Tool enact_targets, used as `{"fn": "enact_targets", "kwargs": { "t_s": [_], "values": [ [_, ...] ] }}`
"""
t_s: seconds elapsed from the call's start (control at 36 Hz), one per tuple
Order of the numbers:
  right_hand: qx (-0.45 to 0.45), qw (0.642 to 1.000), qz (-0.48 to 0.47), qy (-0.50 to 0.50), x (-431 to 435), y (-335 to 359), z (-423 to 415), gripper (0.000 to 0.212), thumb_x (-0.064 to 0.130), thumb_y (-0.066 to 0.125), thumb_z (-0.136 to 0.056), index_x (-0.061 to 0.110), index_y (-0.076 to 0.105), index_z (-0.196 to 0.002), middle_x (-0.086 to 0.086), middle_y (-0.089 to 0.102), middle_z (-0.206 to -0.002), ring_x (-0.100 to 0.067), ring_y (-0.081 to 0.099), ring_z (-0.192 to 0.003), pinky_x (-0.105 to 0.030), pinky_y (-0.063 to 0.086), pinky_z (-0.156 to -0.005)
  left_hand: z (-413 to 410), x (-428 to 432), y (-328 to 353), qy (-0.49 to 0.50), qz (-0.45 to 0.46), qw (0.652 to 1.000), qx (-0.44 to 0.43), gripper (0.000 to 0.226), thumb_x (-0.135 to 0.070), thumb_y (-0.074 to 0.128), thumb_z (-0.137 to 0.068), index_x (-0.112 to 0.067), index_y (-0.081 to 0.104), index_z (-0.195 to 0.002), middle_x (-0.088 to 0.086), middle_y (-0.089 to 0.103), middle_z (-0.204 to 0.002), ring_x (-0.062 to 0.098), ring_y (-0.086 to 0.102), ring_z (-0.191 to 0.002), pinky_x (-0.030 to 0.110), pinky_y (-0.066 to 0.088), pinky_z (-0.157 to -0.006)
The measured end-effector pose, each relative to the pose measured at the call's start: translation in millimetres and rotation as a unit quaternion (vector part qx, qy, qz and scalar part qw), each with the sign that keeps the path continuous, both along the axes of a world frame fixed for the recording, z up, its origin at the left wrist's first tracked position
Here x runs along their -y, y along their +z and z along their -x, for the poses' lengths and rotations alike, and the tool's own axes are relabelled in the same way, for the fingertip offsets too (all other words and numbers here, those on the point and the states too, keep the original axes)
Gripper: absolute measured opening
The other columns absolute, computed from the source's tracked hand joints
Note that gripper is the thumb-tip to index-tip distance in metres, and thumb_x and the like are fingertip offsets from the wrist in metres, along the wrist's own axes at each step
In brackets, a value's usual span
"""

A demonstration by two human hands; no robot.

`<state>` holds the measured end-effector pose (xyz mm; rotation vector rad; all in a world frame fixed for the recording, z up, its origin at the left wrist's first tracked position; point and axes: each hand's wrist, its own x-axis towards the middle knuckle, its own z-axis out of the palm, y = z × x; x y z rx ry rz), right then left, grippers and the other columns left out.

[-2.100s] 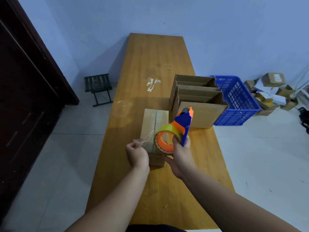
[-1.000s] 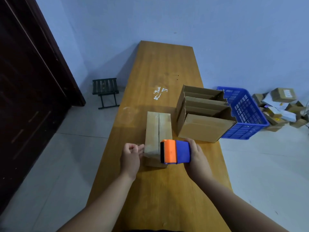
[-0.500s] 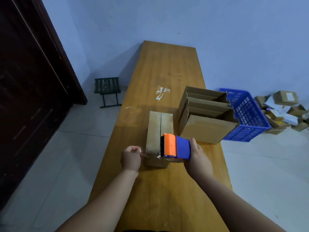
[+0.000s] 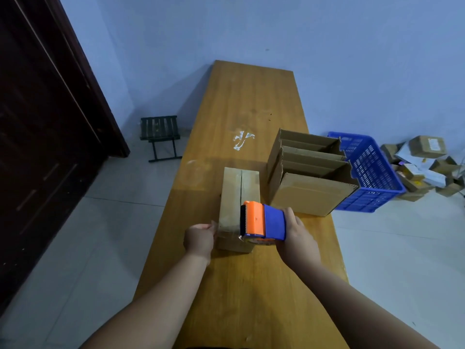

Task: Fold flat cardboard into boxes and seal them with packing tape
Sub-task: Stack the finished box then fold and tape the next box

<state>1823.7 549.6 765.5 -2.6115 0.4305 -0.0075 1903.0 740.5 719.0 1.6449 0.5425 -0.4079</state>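
Several open boxes (image 4: 312,195) (right), blue crate (image 4: 372,170), stool (image 4: 159,127)

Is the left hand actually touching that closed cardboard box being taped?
Touching. The head view shows the left hand with its fingertips meeting the near left edge of the closed cardboard box, with no gap between them.

Both bare forearms stretched from the bottom edge to frame centre, left hand (image 4: 200,238) curled into a fist, right hand (image 4: 296,236) gripping an orange-and-blue plastic tape dispenser (image 4: 263,221).
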Motion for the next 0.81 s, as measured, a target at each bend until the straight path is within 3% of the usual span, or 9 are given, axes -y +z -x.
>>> {"fn": "enact_targets", "kwargs": {
  "t_s": [0.19,0.22,0.31,0.42,0.5,0.56,0.64,0.72,0.81],
  "values": [
    [-0.007,1.0,0.005,0.01,1,2,-1,0.053,0.028,0.069,-0.086,0.025,0.035,-0.126,0.008,0.055,-0.104,-0.006,0.057,-0.087,-0.02,0.05,-0.064,-1,2,-6,0.066,0.025,0.993,-0.096,0.013,-0.009,0.058,-0.091,-0.007,0.056,-0.078,0.007,0.053,-0.076,0.017,0.05,-0.066,0.026,0.04,-0.056],
    [-0.008,1.0,0.008,0.011,1,2,-1,0.053,0.029,0.069,-0.086,0.025,0.035,-0.126,0.008,0.055,-0.104,-0.006,0.058,-0.087,-0.021,0.051,-0.065,2,3,-6,0.063,0.024,0.993,-0.098,0.006,-0.011,0.059,-0.091,-0.006,0.059,-0.087,0.008,0.056,-0.084,0.018,0.052,-0.072,0.027,0.042,-0.06],
    [-0.013,1.0,0.014,0.012,1,4,-1,0.052,0.029,0.068,-0.086,0.025,0.035,-0.126,0.008,0.056,-0.104,-0.007,0.059,-0.087,-0.025,0.055,-0.068,13,4,-6,0.03,-0.06,0.998,-0.018,0.032,-0.012,0.054,-0.094,-0.011,0.054,-0.126,0.009,0.059,-0.118,0.025,0.056,-0.105,0.034,0.049,-0.082],
    [-0.011,0.999,0.026,0.022,2,5,-2,0.051,0.027,0.067,-0.087,0.023,0.034,-0.126,0.007,0.055,-0.103,-0.007,0.059,-0.086,-0.026,0.056,-0.068,32,11,-3,-0.073,-0.161,0.973,0.146,0.05,-0.001,0.039,-0.097,-0.024,0.043,-0.14,0.002,0.045,-0.142,0.018,0.043,-0.129,0.027,0.04,-0.095],
    [-0.013,0.999,0.026,0.031,4,7,-4,0.05,0.03,0.067,-0.087,0.024,0.033,-0.124,0.008,0.055,-0.102,-0.007,0.058,-0.084,-0.023,0.054,-0.064,47,15,-1,-0.14,-0.124,0.971,0.147,0.061,-0.001,0.041,-0.096,-0.029,0.028,-0.148,-0.002,0.039,-0.146,0.01,0.04,-0.127,0.02,0.033,-0.096],
    [-0.02,0.999,0.025,0.035,5,8,-5,0.051,0.033,0.067,-0.087,0.025,0.032,-0.124,0.009,0.055,-0.101,-0.006,0.058,-0.084,-0.019,0.049,-0.061,47,14,2,-0.157,-0.107,0.972,0.139,0.065,-0.006,0.045,-0.096,-0.03,0.019,-0.15,-0.001,0.037,-0.149,0.014,0.039,-0.131,0.027,0.034,-0.104],
    [-0.023,0.999,0.023,0.041,6,9,-7,0.051,0.034,0.067,-0.086,0.027,0.032,-0.123,0.011,0.054,-0.098,-0.005,0.057,-0.083,-0.016,0.045,-0.058,35,7,6,-0.209,-0.087,0.969,0.101,0.09,-0.02,0.057,-0.092,-0.032,-0.011,-0.15,0.003,0.021,-0.157,0.024,0.038,-0.134,0.034,0.041,-0.098],
    [-0.033,0.998,0.035,0.05,7,10,-10,0.052,0.035,0.067,-0.086,0.028,0.03,-0.123,0.012,0.051,-0.095,-0.004,0.056,-0.081,-0.015,0.042,-0.055,26,0,10,-0.304,-0.171,0.925,0.151,0.116,-0.039,0.068,-0.083,-0.037,-0.033,-0.14,-0.003,-0.013,-0.159,0.025,0.007,-0.146,0.046,0.026,-0.113],
    [-0.042,0.997,0.036,0.055,9,14,-14,0.049,0.035,0.066,-0.087,0.028,0.03,-0.12,0.012,0.052,-0.094,-0.006,0.057,-0.082,-0.017,0.045,-0.056,20,4,9,-0.405,-0.278,0.845,0.21,0.114,-0.049,0.065,-0.083,-0.03,-0.029,-0.143,-0.009,-0.032,-0.153,0.017,-0.014,-0.145,0.043,0.007,-0.118]
  ]
}}
